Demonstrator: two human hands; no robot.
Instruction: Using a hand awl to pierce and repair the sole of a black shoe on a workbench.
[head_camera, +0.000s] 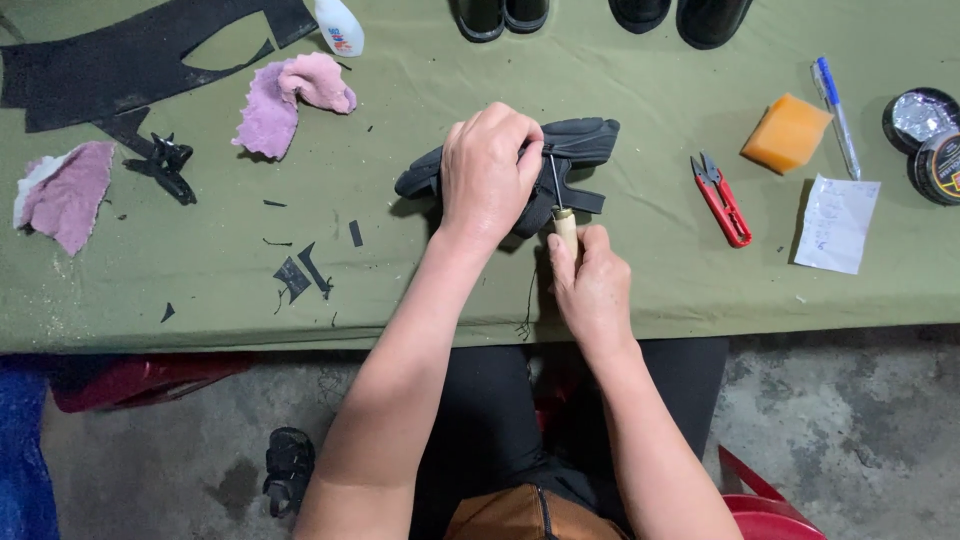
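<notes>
Hands work together near the front edge of a table covered with olive green cloth (640, 290). The left hand (487, 172) lies on top of a black shoe part (580, 145), fingers curled down over it, and presses it against the cloth. The piece sticks out on both sides of the hand, a dark flap to the left and a wider folded part to the right. The right hand (590, 285) is closed around the pale wooden handle of an awl (562, 215). The thin metal shaft of the awl points up and away from the person and meets the black piece just beside the left fingertips. A dark thread (530, 300) hangs from the work down over the table edge.

To the right, well apart from the hands, lie red thread snips (722, 200), an orange sponge block (786, 133), a blue pen (836, 115), a folded white paper (836, 223) and a round tin with foil inside (921, 118). On the left are two pink fluffy rags (290, 100), small black scraps (300, 272) and a large sheet of black material (110, 65). A white bottle (340, 25) stands at the far edge, near dark shoes (500, 15).
</notes>
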